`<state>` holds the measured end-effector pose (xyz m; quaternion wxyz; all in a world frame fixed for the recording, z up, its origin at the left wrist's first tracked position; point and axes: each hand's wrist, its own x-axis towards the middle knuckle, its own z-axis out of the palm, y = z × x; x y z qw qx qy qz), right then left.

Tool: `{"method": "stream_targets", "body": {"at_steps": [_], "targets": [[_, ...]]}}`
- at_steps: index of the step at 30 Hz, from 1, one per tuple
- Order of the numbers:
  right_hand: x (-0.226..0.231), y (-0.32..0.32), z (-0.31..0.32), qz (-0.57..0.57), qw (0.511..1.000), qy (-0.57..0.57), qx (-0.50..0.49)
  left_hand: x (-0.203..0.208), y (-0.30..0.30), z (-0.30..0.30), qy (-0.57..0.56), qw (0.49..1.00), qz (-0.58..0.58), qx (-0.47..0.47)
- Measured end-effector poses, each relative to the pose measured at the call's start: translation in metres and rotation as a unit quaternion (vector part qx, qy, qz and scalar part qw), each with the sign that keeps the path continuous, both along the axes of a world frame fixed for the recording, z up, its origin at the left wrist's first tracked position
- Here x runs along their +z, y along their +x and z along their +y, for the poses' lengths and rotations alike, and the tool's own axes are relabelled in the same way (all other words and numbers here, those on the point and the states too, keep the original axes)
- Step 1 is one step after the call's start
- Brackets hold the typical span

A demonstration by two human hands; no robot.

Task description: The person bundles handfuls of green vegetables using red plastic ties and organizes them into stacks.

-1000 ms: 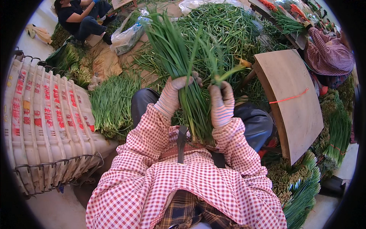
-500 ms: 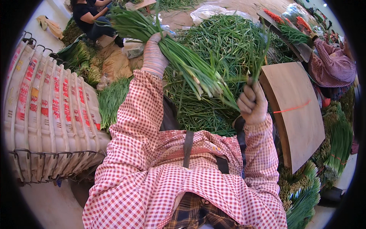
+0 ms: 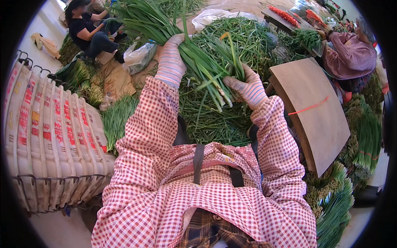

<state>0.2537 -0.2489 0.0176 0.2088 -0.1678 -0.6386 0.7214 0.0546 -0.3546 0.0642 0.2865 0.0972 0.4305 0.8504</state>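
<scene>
1. Heap of loose green stalks [image 3: 237, 35], probably garlic chives: beyond and beneath both hands, apparently within easy reach; the bunch and arms hide its middle.

2. Pale ribbed container [image 3: 56, 124] with red print: left of the left hand, well apart; its far left edge fades into the dark rim, and its contents cannot be seen.

3. Wooden table [image 3: 316, 124]: right of the right hand, close by, perhaps as a side surface; its underside is mostly hidden.

4. Banded green bundle [image 3: 368, 138]: beyond the table from the right hand, seemingly set apart from the loose stalks.

5. Bunch of green stalks [image 3: 202, 68]: in the left hand, slanting across to the right hand, pale ends toward the latter, probably to keep those ends exposed; leaf tips partly cut off above.

6. Left hand [image 3: 171, 60], striped glove: closed round the bunch; fingers mostly hidden.

7. Right hand [image 3: 250, 87], striped glove: thumb and fingers pinched on a tuft, beside the bunch's pale ends; contact with them unclear.

8. Small leafy tuft [image 3: 236, 60]: rising from the right hand; base hidden.

9. Orange tie [image 3: 310, 106]: across the table, right of the right hand.
</scene>
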Motion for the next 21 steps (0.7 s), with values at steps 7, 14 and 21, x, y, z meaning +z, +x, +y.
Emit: {"method": "stream_targets", "body": {"at_steps": [7, 14, 21], "targets": [[-0.025, 0.008, -0.019, 0.095, 0.995, 0.026, 0.013, -0.025, -0.036, 0.001, 0.023, 0.997, -0.034, 0.062], [-0.079, 0.083, -0.035, 0.03, 0.975, -0.213, -0.047, -0.008, -0.071, 0.009, 0.087, 0.986, -0.11, 0.087], [-0.036, -0.015, -0.062, 0.125, 0.955, -0.245, -0.109, 0.006, 0.02, 0.039, 0.178, 0.977, -0.121, 0.01]]}}
